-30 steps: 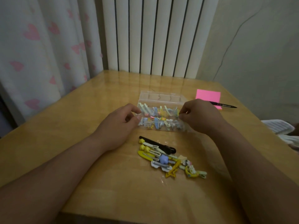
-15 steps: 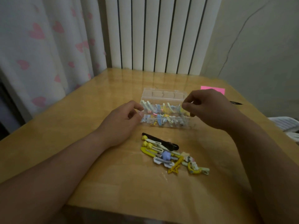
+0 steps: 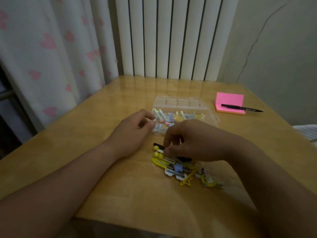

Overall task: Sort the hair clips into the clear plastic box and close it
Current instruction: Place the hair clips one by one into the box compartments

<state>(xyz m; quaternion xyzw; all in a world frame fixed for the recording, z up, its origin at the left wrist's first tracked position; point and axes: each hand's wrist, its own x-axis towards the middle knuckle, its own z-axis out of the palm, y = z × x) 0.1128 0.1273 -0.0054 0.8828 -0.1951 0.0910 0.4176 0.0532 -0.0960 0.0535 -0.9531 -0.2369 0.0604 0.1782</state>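
The clear plastic box [image 3: 210, 115] lies open at mid-table, its lid [image 3: 180, 102] tipped back, with several pastel hair clips [image 3: 171, 116] inside. My left hand [image 3: 132, 133] pinches the box's left end between thumb and forefinger. In front of the box lies a pile of loose hair clips [image 3: 178, 168]: yellow, white, blue and a star-shaped one. My right hand [image 3: 193, 140] has come down on the pile's far edge, its curled fingertips closing on the black hair clip [image 3: 157, 144]. Much of that clip is hidden under the hand.
A pink sticky-note pad [image 3: 229, 103] with a black pen [image 3: 240, 107] on it sits at the back right of the wooden table [image 3: 120, 186]. A white radiator [image 3: 171, 40] and a heart-print curtain [image 3: 51, 48] stand behind. Something white [image 3: 307, 131] pokes in at the right edge.
My right hand left the box's right end and dropped toward me onto the loose pile, fingers now at the black clip. My left hand stayed at the box's left end.
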